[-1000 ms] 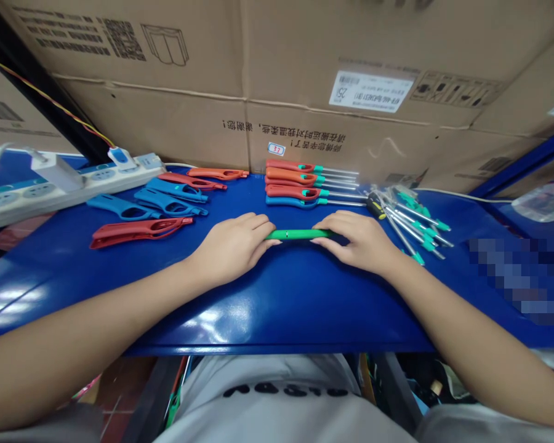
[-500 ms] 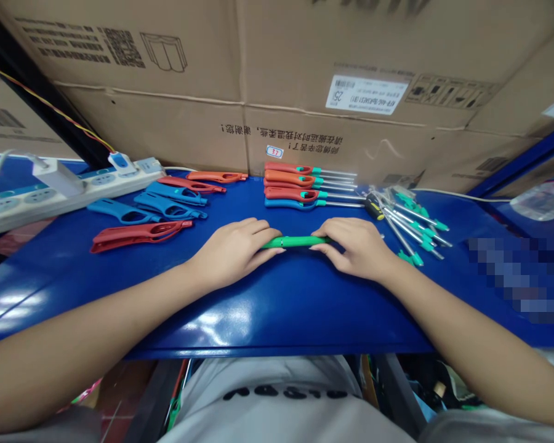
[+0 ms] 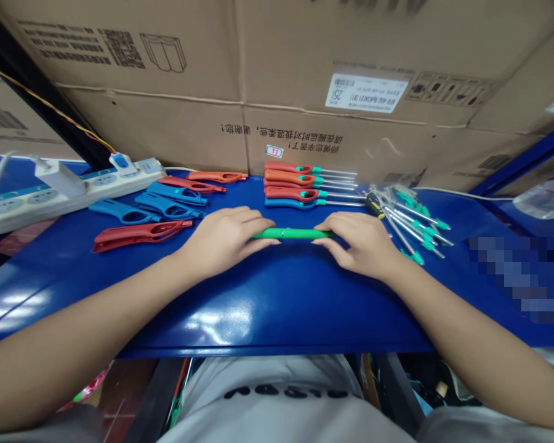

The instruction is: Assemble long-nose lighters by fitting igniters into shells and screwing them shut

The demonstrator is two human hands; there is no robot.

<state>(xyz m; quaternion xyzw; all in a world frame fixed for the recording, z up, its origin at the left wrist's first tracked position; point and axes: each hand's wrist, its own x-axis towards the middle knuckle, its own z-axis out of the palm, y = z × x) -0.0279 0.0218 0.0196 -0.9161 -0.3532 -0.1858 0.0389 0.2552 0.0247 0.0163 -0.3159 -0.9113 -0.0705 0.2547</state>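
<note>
Between my two hands a slim green lighter handle (image 3: 298, 234) lies level, its thin edge towards me, with a small slot mark left of its middle. My left hand (image 3: 228, 239) pinches its left end between thumb and fingers. The right end is in the pinch of my right hand (image 3: 364, 243). Both ends are partly hidden by the fingers. Just beyond, lighters with metal stems (image 3: 293, 194) are stacked in red, orange and blue. Right of them lies a pile of loose metal stems with teal ends (image 3: 415, 227), beside a black and yellow screwdriver handle (image 3: 374, 206).
Red casings (image 3: 138, 235), blue casings (image 3: 170, 205) and an orange casing (image 3: 216, 176) lie on the left of the blue table (image 3: 277, 307). Behind them runs a white power strip (image 3: 96, 184) with plugs. A large cardboard box (image 3: 286, 74) closes off the back.
Both hands have risen slightly in view with the green lighter handle. My left hand has shifted a little left, so more of the handle's left part shows.
</note>
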